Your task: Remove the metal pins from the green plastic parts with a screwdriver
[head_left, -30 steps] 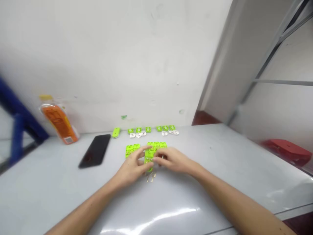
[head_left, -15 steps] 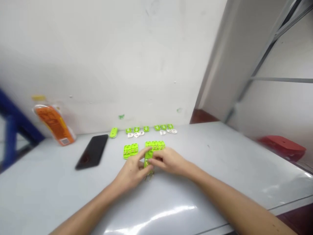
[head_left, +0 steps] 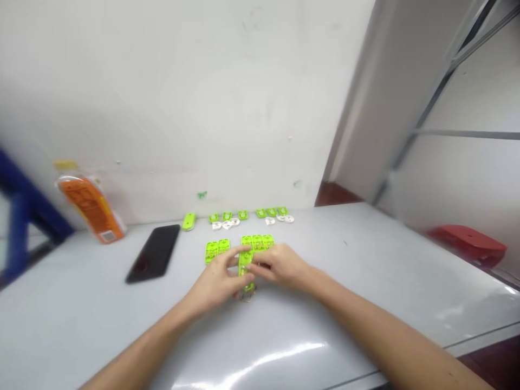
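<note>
L hand [head_left: 217, 279] has a green case [head_left: 246, 259] gripped btwn thumb & fingers, around mid-counter [head_left: 345, 287], lengthwise toward the back edge. R hand [head_left: 284, 265] is curled in, thumb & index tips together at the case's R side; can't tell if there's a small pc. btwn them. Some thin metal bits [head_left: 247, 296] lie just below the case, on the front-edge side, too blurry to count.

Just behind the hands, toward the back edge: 2 open green shells [head_left: 217, 249] on the L, 3 more green shells [head_left: 258, 242] on the R, side by side. Closer to the back edge, a row of 6 small green pcs. [head_left: 242, 215] w/ white pcs. [head_left: 227, 224] in front; a closed green unit [head_left: 189, 221] sits at the row's L end.

Black phone [head_left: 154, 253] lies flat toward the counter's L side. Orange-labelled bottle [head_left: 91, 206], yellow cap, leans near the back-L corner. Red plastic item [head_left: 467, 242] is off past the R edge.
</note>
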Available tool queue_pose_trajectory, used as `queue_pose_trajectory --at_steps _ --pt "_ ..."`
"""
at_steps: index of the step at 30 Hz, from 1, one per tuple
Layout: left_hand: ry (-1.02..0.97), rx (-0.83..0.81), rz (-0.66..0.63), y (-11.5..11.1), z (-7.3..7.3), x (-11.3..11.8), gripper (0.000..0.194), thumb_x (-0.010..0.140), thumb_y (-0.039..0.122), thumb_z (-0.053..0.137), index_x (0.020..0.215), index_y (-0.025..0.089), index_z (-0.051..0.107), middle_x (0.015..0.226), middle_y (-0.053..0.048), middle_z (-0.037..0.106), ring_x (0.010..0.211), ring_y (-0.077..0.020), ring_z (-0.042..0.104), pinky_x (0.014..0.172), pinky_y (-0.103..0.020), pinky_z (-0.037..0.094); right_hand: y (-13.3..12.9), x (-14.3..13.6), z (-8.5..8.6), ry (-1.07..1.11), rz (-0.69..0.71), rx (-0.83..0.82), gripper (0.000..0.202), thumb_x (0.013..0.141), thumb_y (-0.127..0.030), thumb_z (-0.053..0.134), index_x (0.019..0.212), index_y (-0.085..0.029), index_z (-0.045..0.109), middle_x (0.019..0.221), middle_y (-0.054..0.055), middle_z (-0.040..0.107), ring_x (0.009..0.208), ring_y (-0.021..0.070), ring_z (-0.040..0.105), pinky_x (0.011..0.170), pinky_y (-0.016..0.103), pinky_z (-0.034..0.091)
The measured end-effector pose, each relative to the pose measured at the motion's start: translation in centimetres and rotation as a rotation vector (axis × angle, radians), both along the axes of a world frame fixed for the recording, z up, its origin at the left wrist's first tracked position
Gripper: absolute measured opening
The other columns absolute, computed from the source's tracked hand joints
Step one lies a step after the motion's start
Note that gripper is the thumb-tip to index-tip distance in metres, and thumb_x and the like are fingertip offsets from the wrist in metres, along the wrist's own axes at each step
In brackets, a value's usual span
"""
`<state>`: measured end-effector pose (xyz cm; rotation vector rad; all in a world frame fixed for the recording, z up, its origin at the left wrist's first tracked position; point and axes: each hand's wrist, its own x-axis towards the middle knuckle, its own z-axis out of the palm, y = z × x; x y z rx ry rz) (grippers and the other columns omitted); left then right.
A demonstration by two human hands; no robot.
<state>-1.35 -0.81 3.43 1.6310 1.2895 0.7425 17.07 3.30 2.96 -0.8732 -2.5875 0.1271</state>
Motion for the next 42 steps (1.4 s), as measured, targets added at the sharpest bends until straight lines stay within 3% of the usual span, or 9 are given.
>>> queue_pose_trajectory --at_steps 7,10,14,19,24,29,34,39,42 --pt "-0.082 -0.039 -0.013 -0.1 0.7 0.1 0.056 0.071 0.028 0.062 0.124 0.021 0.045 0.11 -0.012 0.06 0.049 -0.0074 0.055 0.051 -0.024 0.047 -0.1 0.0 0.0 -0.06 0.025 0.196 0.033 0.088 -0.03 0.043 0.059 -0.017 0.052 0.054 -0.003 0.056 0.047 0.0068 0.039 0.048 0.023 0.018" --pt "-0.083 -0.004 -0.013 -0.1 0.8 0.2 0.053 0.072 0.028 0.061 0.122 0.021 0.046 0.102 -0.009 0.062 0.05 -0.0075 0.054 0.05 -0.023 0.046 -0.1 -0.1 0.1 -0.02 -0.008 0.103 0.033 0.088 -0.031 0.042 0.061 -0.017 0.053 0.053 -0.003 0.055 0.047 0.0066 0.04 0.048 0.022 0.019" --pt "-0.041 0.069 -0.006 -0.1 0.6 0.2 0.05 0.074 0.03 0.059 0.121 0.022 0.046 0.108 -0.009 0.059 0.049 -0.0066 0.053 0.048 -0.023 0.045 0.0 -0.1 0.0 0.046 -0.045 -0.05 0.031 0.088 -0.032 0.043 0.065 -0.017 0.056 0.055 -0.003 0.055 0.048 0.0068 0.041 0.048 0.021 0.021" --pt "-0.047 -0.012 -0.05 0.2 0.5 -0.1 0.052 0.073 0.029 0.06 0.122 0.022 0.045 0.102 -0.008 0.062 0.051 -0.0078 0.054 0.051 -0.024 0.046 0.1 0.0 0.0 -0.018 0.022 0.057 0.03 0.087 -0.03 0.044 0.063 -0.017 0.057 0.056 -0.002 0.056 0.05 0.008 0.04 0.049 0.023 0.02" --pt "-0.034 0.054 -0.059 0.3 0.2 -0.1 0.048 0.075 0.031 0.058 0.121 0.023 0.045 0.103 -0.007 0.061 0.053 -0.0083 0.055 0.049 -0.022 0.044 0.2 -0.1 -0.1 0.041 -0.019 -0.089 0.029 0.088 -0.032 0.044 0.069 -0.017 0.059 0.056 -0.003 0.055 0.049 0.0068 0.041 0.049 0.02 0.022" --pt "-0.094 -0.058 -0.078 0.4 0.4 -0.3 0.054 0.074 0.03 0.06 0.124 0.02 0.043 0.095 -0.008 0.062 0.057 -0.0103 0.056 0.05 -0.022 0.044 0.3 -0.1 -0.2 -0.02 0.029 0.104 0.034 0.088 -0.032 0.042 0.061 -0.017 0.056 0.055 -0.001 0.055 0.051 0.0087 0.04 0.05 0.024 0.02" --pt "-0.065 0.014 -0.085 0.6 -0.1 -0.4 0.052 0.076 0.031 0.057 0.125 0.022 0.043 0.077 -0.002 0.06 0.054 -0.0106 0.053 0.049 -0.023 0.043 0.2 -0.4 -0.4 0.056 -0.088 -0.118 0.031 0.089 -0.037 0.041 0.071 -0.017 0.057 0.06 -0.002 0.057 0.051 0.0078 0.043 0.049 0.021 0.023" --pt "-0.055 -0.008 -0.122 0.7 -1.0 -0.5 0.054 0.077 0.031 0.056 0.128 0.022 0.04 0.085 -0.003 0.059 0.055 -0.0114 0.055 0.051 -0.024 0.044 0.4 -0.4 -0.6 -0.023 -0.065 0.133 0.034 0.09 -0.034 0.038 0.066 -0.018 0.057 0.056 0.0 0.054 0.053 0.0105 0.042 0.052 0.025 0.019" --pt "-0.006 0.047 -0.11 0.7 -0.8 -0.6 0.053 0.077 0.033 0.055 0.128 0.022 0.041 0.081 -0.002 0.058 0.058 -0.0124 0.055 0.052 -0.024 0.043 0.7 0.0 -0.1 -0.021 -0.03 0.189 0.036 0.092 -0.035 0.034 0.069 -0.019 0.057 0.057 0.0 0.055 0.053 0.0104 0.042 0.052 0.025 0.02"
